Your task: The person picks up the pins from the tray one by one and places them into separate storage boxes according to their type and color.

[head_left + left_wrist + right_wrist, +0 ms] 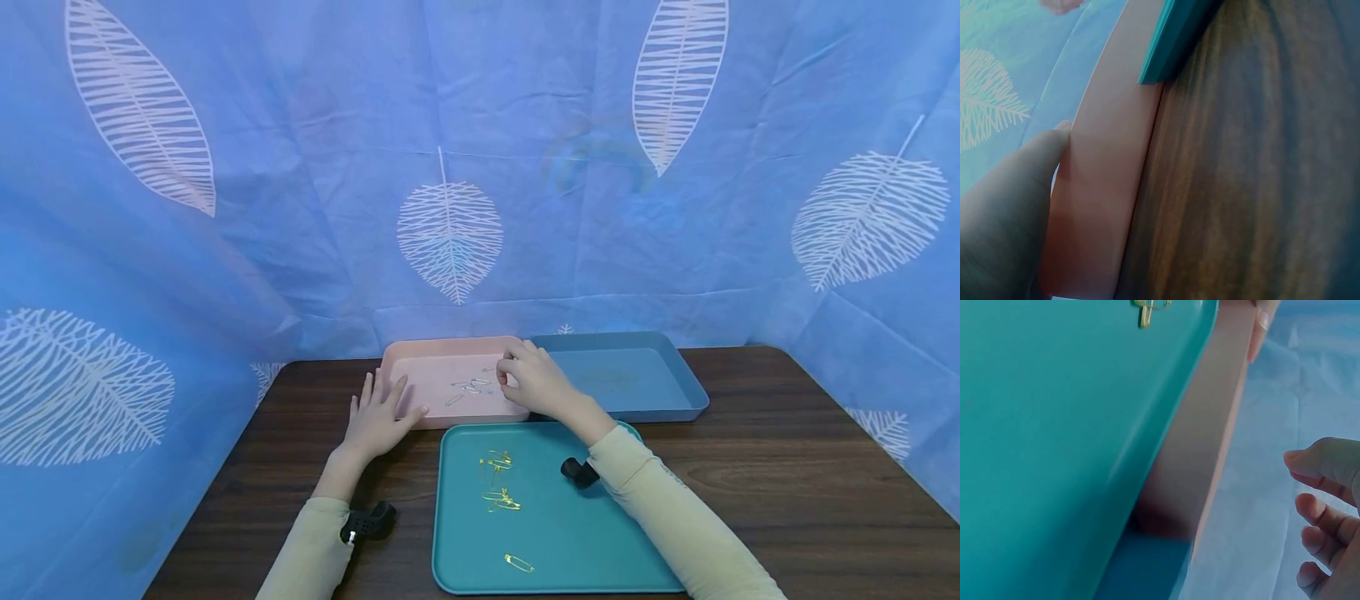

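Observation:
A pink tray [420,408] lies at the back of the wooden table [750,467], with a few silver safety pins [471,385] in it. My left hand [378,417] rests flat with straight fingers on the tray's front left corner; in the left wrist view a finger [1004,206] lies against the pink tray wall [1104,206]. My right hand [528,379] hovers over the tray's right side, close to the silver pins. Its fingers [1319,515] are loosely curled and apart from the thumb, with nothing seen between them. Gold safety pins [501,500] lie on the teal tray [570,542] in front.
A blue tray [675,408] sits to the right of the pink one, touching it. Blue leaf-print cloth [480,167] walls the table at the back and both sides. The teal tray corner [1172,37] nearly abuts the pink tray. Black wrist cameras [367,523] sit on both forearms.

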Action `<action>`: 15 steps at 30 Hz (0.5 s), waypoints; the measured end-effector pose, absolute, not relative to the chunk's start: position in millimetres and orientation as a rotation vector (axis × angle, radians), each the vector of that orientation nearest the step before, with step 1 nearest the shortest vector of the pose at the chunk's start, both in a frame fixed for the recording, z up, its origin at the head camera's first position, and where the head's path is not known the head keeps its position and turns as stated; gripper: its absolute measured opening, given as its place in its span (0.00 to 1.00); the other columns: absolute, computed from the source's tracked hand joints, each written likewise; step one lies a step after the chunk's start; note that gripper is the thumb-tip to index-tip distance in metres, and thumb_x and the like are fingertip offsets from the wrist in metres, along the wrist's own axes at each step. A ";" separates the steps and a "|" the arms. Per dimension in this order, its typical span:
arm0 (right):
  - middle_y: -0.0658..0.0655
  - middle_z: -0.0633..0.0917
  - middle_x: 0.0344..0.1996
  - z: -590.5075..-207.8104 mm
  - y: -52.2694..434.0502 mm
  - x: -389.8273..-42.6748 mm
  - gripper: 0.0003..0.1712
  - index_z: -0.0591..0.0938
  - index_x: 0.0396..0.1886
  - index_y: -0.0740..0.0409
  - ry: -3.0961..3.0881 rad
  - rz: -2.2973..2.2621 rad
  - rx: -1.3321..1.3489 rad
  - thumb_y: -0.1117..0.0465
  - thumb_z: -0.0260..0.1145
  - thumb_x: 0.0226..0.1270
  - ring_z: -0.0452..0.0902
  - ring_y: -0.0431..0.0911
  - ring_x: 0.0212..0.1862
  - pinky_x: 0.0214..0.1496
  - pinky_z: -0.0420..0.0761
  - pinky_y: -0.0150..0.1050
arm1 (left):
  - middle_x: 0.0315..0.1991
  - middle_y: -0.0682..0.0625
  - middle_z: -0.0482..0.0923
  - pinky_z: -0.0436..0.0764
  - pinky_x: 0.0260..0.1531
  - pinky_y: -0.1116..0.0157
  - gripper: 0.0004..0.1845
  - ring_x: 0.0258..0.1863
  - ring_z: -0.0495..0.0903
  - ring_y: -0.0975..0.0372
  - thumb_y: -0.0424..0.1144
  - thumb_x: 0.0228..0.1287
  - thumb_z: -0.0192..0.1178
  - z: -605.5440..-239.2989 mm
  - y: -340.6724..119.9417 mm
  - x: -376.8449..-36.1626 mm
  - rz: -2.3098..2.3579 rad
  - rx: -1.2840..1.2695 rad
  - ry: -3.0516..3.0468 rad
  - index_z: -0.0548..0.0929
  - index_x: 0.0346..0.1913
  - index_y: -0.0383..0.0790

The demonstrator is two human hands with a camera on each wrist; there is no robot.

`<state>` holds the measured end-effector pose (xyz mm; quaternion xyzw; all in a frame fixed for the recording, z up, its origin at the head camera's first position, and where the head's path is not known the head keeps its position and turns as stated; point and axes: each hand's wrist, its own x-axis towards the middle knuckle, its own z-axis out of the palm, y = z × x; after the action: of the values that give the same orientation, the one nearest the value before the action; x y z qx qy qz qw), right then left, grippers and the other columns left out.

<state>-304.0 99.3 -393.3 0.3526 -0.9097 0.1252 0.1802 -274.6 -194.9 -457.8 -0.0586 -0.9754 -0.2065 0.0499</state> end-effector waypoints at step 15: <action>0.54 0.77 0.36 -377.3 166.7 -278.7 0.09 0.79 0.25 0.49 -2.546 0.529 0.841 0.65 0.72 0.57 0.64 0.48 0.38 0.39 0.64 0.43 | 0.78 0.35 0.39 0.44 0.67 0.30 0.45 0.78 0.36 0.39 0.69 0.63 0.51 -459.4 -194.4 -275.6 -0.599 -0.156 -2.953 0.55 0.77 0.49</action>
<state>-278.7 166.7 -377.3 0.3013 -0.9122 0.1896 0.2028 -275.6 -194.4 -459.4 -0.0517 -0.9769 -0.1980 0.0620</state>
